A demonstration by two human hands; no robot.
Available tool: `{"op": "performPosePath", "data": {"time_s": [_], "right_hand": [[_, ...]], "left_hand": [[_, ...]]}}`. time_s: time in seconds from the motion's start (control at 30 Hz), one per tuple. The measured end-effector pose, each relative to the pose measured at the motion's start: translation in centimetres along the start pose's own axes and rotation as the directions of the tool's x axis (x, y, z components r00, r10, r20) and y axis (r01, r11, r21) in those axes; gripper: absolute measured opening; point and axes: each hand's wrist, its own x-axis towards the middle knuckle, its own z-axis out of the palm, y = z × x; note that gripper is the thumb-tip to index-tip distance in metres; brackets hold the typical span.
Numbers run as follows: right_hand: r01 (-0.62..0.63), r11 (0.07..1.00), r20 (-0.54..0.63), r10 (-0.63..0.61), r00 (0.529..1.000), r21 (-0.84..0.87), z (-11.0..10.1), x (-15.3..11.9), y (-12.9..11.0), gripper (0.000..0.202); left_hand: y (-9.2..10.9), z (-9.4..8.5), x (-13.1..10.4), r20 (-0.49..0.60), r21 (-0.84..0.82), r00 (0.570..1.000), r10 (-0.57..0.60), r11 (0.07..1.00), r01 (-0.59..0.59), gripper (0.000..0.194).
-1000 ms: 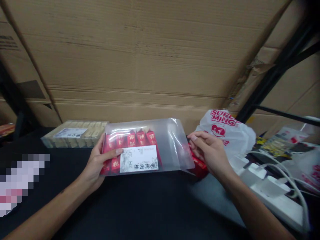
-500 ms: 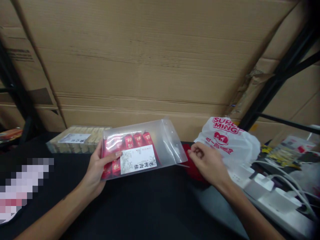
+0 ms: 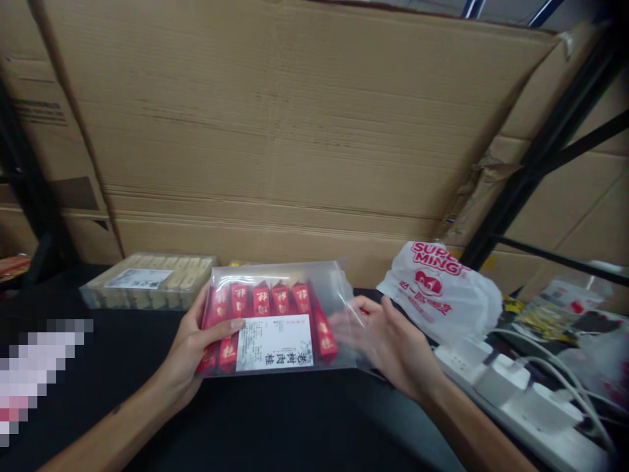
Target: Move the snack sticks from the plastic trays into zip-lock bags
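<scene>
My left hand [image 3: 189, 347] grips the left end of a clear plastic bag [image 3: 339, 288], thumb on the front and the other fingers behind. Through the plastic show several upright red packets [image 3: 263, 298] with pale lettering. A white printed label [image 3: 275, 344] with dark characters is on the bag's front. One red packet [image 3: 323, 334] leans to the right of the label. At the bag's right end is my right hand [image 3: 388, 341], fingers stretched out and thumb raised. Its fingertips look hazy through the plastic; whether they are inside or behind it, I cannot tell.
A clear box [image 3: 191, 278] of beige packets stands at the back left. On the right are a white carrier bag [image 3: 432, 288] with red print and a white power strip [image 3: 565, 429] with plugs and cables. Cardboard [image 3: 295, 131] walls the back of the black table [image 3: 275, 426].
My right hand has gone from curled fingers beside the bag to outstretched fingers at its right end. A red packet now shows right of the label. My left hand keeps its grip.
</scene>
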Motion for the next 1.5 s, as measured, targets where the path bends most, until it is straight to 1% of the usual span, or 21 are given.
{"op": "performPosePath", "data": {"time_s": [0.07,0.1,0.17,0.2,0.23,0.27,0.3,0.37,0.4,0.47,0.53,0.6,0.67,0.77,0.83,0.9,1.0,1.1,1.17,1.3,1.5], "right_hand": [[-0.095,0.991,0.09,0.086,0.992,0.098,0.1,-0.1,-0.4,0.063],[-0.077,0.992,0.057,0.072,0.996,0.098,-0.2,0.0,-0.8,0.062],[0.052,0.997,-0.124,-0.059,0.99,-0.057,-1.4,0.1,-1.6,0.047],[0.11,0.966,-0.215,-0.162,0.963,-0.235,-2.1,0.1,-2.1,0.038],[0.124,0.88,-0.264,-0.268,0.927,-0.458,-2.9,0.1,-2.5,0.031],[0.088,0.73,-0.262,-0.351,0.899,-0.678,-3.7,0.1,-2.8,0.026],[0.025,0.53,-0.222,-0.397,0.89,-0.848,-4.3,0.1,-3.0,0.022],[-0.082,0.128,-0.126,-0.397,0.909,-0.988,-5.1,0.2,-2.7,0.018],[-0.109,-0.012,-0.096,-0.372,0.923,-0.994,-5.3,0.3,-2.4,0.017],[-0.121,-0.161,-0.062,-0.329,0.942,-0.98,-5.5,0.6,-1.4,0.015],[-0.101,-0.186,-0.036,-0.32,0.947,-0.977,-5.5,0.8,-0.5,0.016],[-0.042,-0.133,0.009,-0.364,0.931,-0.99,-5.4,1.0,-0.1,0.015],[0.032,-0.025,0.04,-0.476,0.878,-0.999,-5.2,0.9,-0.1,0.012],[0.112,0.273,-0.092,-0.636,0.766,-0.955,-4.7,0.7,-0.4,0.013],[0.166,0.511,-0.241,-0.637,0.732,-0.843,-4.3,0.7,-0.3,0.016],[0.215,0.686,-0.329,-0.569,0.754,-0.695,-4.0,0.8,0.1,0.021],[0.214,0.847,-0.346,-0.412,0.843,-0.488,-3.5,1.2,0.9,0.025],[0.178,0.922,-0.293,-0.286,0.912,-0.344,-2.8,1.3,1.5,0.028],[0.165,0.931,-0.261,-0.256,0.931,-0.325,-2.3,1.2,1.7,0.032],[0.14,0.929,-0.294,-0.247,0.923,-0.342,-2.2,1.3,1.8,0.04],[0.08,0.969,-0.398,-0.171,0.901,-0.234,-2.4,1.5,1.6,0.062]], "left_hand": [[0.1,-0.1,0.1,0.007,-0.002,1.0,0.001,1.0,-0.001,0.103],[0.1,-0.1,0.2,0.007,-0.002,1.0,0.003,1.0,-0.003,0.102],[0.1,-0.2,0.4,-0.011,0.004,1.0,0.011,1.0,-0.011,0.101],[0.1,-0.3,0.5,-0.026,0.009,1.0,0.017,1.0,-0.017,0.1],[0.0,-0.3,0.7,-0.044,0.015,0.999,0.025,1.0,-0.025,0.1],[0.0,-0.4,0.8,-0.063,0.022,0.998,0.03,0.999,-0.029,0.1],[-0.1,-0.5,1.0,-0.077,0.028,0.996,0.032,0.999,-0.03,0.1],[-0.3,-0.7,1.2,-0.093,0.033,0.995,0.027,0.999,-0.024,0.095],[-0.3,-0.8,1.3,-0.098,0.034,0.995,0.023,0.999,-0.02,0.091],[-0.4,-0.9,1.4,-0.105,0.036,0.994,0.023,0.999,-0.019,0.086],[-0.5,-0.9,1.4,-0.11,0.038,0.994,0.028,0.999,-0.024,0.088],[-0.4,-0.9,1.3,-0.115,0.039,0.993,0.037,0.999,-0.033,0.095],[-0.4,-0.8,1.2,-0.117,0.042,0.992,0.043,0.998,-0.039,0.101],[-0.4,-0.6,1.0,-0.108,0.044,0.993,0.04,0.998,-0.035,0.106],[-0.4,-0.5,0.9,-0.095,0.043,0.995,0.031,0.999,-0.027,0.11],[-0.5,-0.5,0.8,-0.07,0.042,0.997,0.014,0.999,-0.011,0.113],[-0.6,-0.5,0.7,-0.042,0.046,0.999,-0.001,0.999,0.003,0.116],[-0.7,-0.5,0.7,-0.039,0.041,0.999,-0.01,0.999,0.012,0.118],[-0.8,-0.6,0.7,-0.037,0.037,0.999,-0.01,0.999,0.012,0.117],[-0.6,-0.5,0.7,-0.039,0.03,0.999,-0.002,1.0,0.003,0.113],[-0.2,-0.1,0.5,-0.016,0.005,0.999,-0.031,0.999,0.031,0.099]]}}
